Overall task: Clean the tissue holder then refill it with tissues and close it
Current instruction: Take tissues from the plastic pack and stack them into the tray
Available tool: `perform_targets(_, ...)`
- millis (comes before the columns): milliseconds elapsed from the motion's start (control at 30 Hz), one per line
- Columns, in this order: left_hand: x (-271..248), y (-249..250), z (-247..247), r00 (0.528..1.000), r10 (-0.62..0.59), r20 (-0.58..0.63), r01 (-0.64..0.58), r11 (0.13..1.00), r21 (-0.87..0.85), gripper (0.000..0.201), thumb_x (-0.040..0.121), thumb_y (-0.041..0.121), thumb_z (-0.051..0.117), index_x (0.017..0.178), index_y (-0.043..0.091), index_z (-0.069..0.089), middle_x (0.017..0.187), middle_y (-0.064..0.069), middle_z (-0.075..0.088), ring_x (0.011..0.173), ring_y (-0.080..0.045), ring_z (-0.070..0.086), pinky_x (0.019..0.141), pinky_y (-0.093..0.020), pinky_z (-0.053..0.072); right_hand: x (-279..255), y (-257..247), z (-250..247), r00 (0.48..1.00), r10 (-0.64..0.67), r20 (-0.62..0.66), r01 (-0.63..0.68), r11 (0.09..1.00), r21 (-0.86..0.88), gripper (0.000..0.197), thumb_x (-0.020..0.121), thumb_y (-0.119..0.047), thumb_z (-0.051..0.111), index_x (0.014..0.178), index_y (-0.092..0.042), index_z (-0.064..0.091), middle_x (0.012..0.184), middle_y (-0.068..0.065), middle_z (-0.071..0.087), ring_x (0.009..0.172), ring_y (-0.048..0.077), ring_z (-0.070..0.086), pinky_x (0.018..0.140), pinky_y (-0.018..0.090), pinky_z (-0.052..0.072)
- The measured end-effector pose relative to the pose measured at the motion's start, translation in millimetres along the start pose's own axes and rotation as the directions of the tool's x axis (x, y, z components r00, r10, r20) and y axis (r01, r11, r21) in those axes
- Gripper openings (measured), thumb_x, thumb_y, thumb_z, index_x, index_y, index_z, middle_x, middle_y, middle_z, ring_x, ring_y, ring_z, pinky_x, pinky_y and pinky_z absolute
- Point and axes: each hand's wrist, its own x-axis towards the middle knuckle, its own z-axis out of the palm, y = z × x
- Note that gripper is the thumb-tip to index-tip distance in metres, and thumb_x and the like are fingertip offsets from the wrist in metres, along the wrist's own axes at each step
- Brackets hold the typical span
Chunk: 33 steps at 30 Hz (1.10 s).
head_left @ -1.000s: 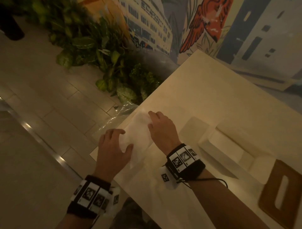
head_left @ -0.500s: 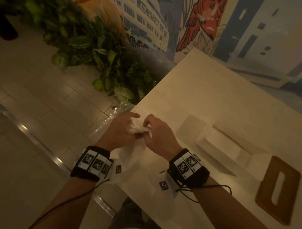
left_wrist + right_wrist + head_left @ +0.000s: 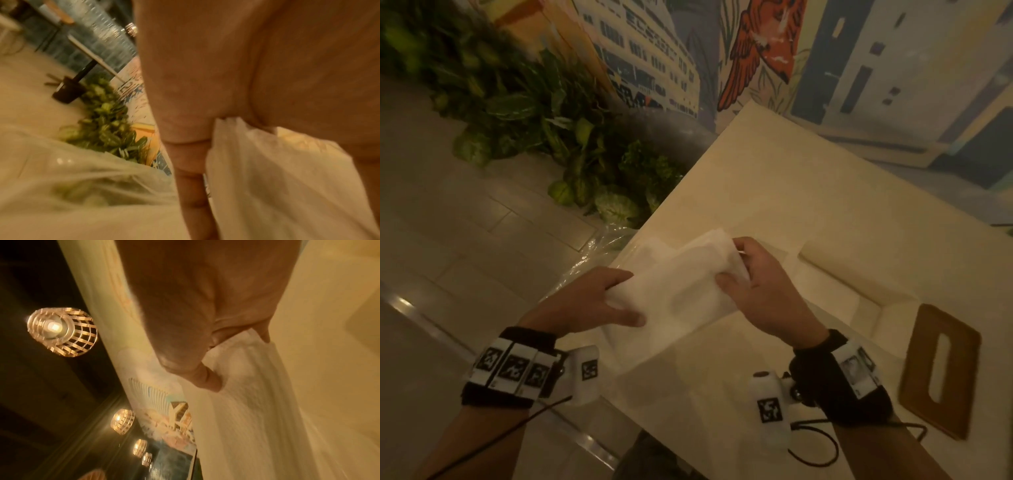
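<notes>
Cafe or restaurant: wall mural (image 3: 774, 51), caged pendant lamps (image 3: 61, 331), floor plants (image 3: 524, 113).

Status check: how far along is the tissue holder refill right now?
Done: the brown lid is off, lying flat on the table beside the open white holder; cleaning can't be confirmed. In hand: the left hand and right hand both grip a white tissue stack above the table. Left: place the stack in the holder and fit the lid.
</notes>
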Motion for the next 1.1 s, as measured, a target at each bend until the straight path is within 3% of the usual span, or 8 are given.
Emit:
perform_targets(100,-3,16,8,0.999,-0.011,-0.031,0.001,0.954,-0.301,0.030,0.062,0.008,0.083,0.088,0.021,0.076,0.093,0.000,0.076,0.084,-0.017,0.073,0.068,-0.032,0.059,-15,12,-20,0.991,0.112,-0.072,-0.096,0.977,0.190,0.032,0.091,-0.018,0.062,0.122,-0.022,0.053,0.115,-0.005,0.064,0.101,0.013,0.064,0.081,0.031,0.056)
perform_targets(200,1,32,30,0.999,-0.029,-0.036,-0.004,0.715,-0.699,0.032,0.064,0.010,0.079,0.096,0.010,0.075,0.103,-0.016,0.073,0.089,-0.027,0.072,0.065,-0.032,0.060,-33,24,-34,0.967,0.206,-0.153,-0.123,0.896,0.428,0.034,0.091,-0.008,0.063,0.122,-0.019,0.057,0.112,-0.002,0.069,0.100,0.017,0.068,0.081,0.035,0.059)
perform_targets(300,11,45,61,0.995,-0.094,-0.036,0.021,0.546,-0.838,0.032,0.080,0.018,0.065,0.110,0.005,0.066,0.110,-0.014,0.071,0.095,-0.026,0.071,0.072,-0.036,0.060,-51,40,-42,0.936,0.302,-0.183,-0.126,0.770,0.626,0.036,0.088,-0.005,0.064,0.122,-0.016,0.060,0.114,0.003,0.071,0.104,0.022,0.068,0.085,0.041,0.056)
perform_targets(400,21,61,90,0.994,-0.094,-0.058,0.016,0.639,-0.769,0.030,0.088,0.021,0.060,0.116,0.011,0.064,0.111,-0.007,0.072,0.103,-0.025,0.068,0.086,-0.044,0.054,-66,56,-50,0.911,0.390,-0.131,-0.189,0.681,0.708,0.035,0.086,-0.012,0.067,0.121,-0.010,0.062,0.113,0.006,0.072,0.104,0.024,0.069,0.090,0.042,0.054)
perform_targets(567,48,92,117,0.995,-0.012,-0.102,-0.049,0.818,-0.574,0.023,0.091,0.023,0.060,0.113,0.018,0.066,0.105,0.001,0.073,0.095,-0.015,0.070,0.074,-0.027,0.057,-86,81,-70,0.862,0.456,-0.219,-0.268,0.779,0.567,0.028,0.092,-0.016,0.063,0.120,-0.021,0.061,0.109,-0.003,0.071,0.101,0.015,0.067,0.083,0.030,0.055)
perform_targets(700,82,116,137,0.994,0.048,-0.098,-0.083,0.915,-0.394,0.024,0.094,0.026,0.057,0.116,0.021,0.062,0.111,0.000,0.069,0.100,-0.020,0.066,0.086,-0.038,0.055,-92,93,-96,0.824,0.477,-0.305,-0.268,0.803,0.533,0.030,0.094,-0.014,0.061,0.119,-0.030,0.056,0.108,-0.012,0.066,0.098,0.006,0.062,0.080,0.028,0.053)
perform_targets(1000,148,164,181,0.989,0.107,-0.099,-0.109,0.994,-0.008,0.021,0.089,0.016,0.049,0.110,0.012,0.055,0.107,-0.005,0.059,0.095,-0.024,0.057,0.078,-0.034,0.047,-78,127,-131,0.721,0.495,-0.485,-0.303,0.855,0.422,0.024,0.091,-0.011,0.059,0.112,-0.022,0.056,0.109,-0.002,0.064,0.103,0.016,0.061,0.090,0.035,0.051)
perform_targets(1100,157,168,190,0.977,0.175,-0.119,-0.152,0.973,0.176,0.024,0.089,0.013,0.050,0.111,0.005,0.052,0.102,-0.005,0.055,0.089,-0.022,0.052,0.074,-0.030,0.040,-69,141,-134,0.692,0.508,-0.512,-0.392,0.861,0.324,0.041,0.085,-0.022,0.061,0.124,-0.012,0.053,0.121,0.007,0.059,0.112,0.023,0.059,0.091,0.032,0.049)
